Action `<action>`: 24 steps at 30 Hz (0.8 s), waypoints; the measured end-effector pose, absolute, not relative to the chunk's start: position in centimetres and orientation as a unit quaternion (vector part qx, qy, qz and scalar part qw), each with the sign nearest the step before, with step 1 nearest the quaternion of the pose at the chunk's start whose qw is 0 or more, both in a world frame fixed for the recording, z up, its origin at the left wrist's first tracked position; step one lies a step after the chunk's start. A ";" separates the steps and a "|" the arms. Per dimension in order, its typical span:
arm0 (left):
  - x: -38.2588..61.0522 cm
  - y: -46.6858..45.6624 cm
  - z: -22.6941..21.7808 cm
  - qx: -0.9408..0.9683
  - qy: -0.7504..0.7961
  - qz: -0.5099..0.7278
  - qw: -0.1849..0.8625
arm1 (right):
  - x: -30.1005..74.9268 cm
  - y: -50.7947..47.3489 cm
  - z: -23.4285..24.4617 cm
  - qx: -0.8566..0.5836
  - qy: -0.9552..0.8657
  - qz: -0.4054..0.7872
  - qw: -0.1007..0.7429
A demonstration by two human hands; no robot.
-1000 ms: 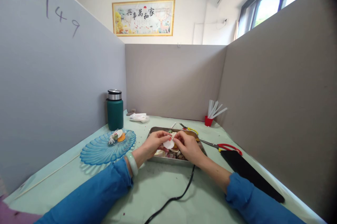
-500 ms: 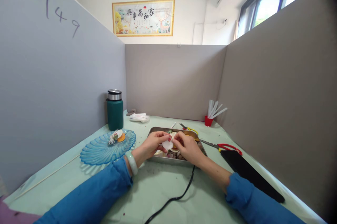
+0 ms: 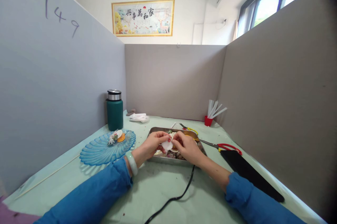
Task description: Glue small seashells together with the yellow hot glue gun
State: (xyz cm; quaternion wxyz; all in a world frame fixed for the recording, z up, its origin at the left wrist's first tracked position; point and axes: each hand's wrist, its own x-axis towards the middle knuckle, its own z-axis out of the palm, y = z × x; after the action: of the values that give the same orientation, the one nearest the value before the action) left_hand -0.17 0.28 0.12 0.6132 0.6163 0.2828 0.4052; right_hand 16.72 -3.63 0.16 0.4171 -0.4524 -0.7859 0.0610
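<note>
A flat white seashell (image 3: 167, 145) hangs from the fingertips of my left hand (image 3: 154, 144), which pinches it near its upper edge. My right hand (image 3: 186, 147) is closed too, thumb and fingers pressed together at the shell's upper right edge. Below both hands lies a metal tray (image 3: 168, 161) of mixed shells, partly covered by them. Left of the hands, a blue scalloped glass plate (image 3: 96, 152) carries a small cluster of shells (image 3: 116, 137), with white, orange and speckled pieces.
A green flask (image 3: 115, 114) stands behind the plate. Pliers (image 3: 190, 129), red-handled scissors (image 3: 226, 147) and a black slab (image 3: 251, 175) lie right of the tray. White sticks fill a red cup (image 3: 208, 121). A black cable (image 3: 175, 198) crosses the front. Partitions enclose three sides.
Hardly anything differs. The white shell has tilted slightly between my fingertips, while both hands keep their places over the tray.
</note>
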 end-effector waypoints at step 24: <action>0.0 -0.4 0.5 0.630 0.302 0.418 0.581 | 16.8 -3.4 -0.2 -0.455 -0.783 0.047 0.421</action>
State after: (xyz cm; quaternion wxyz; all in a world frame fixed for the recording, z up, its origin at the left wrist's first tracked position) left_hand 0.04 -0.38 0.45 0.5809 0.6297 0.3025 0.4178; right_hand 16.83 -3.39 -0.15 0.4213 -0.4550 -0.7831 0.0474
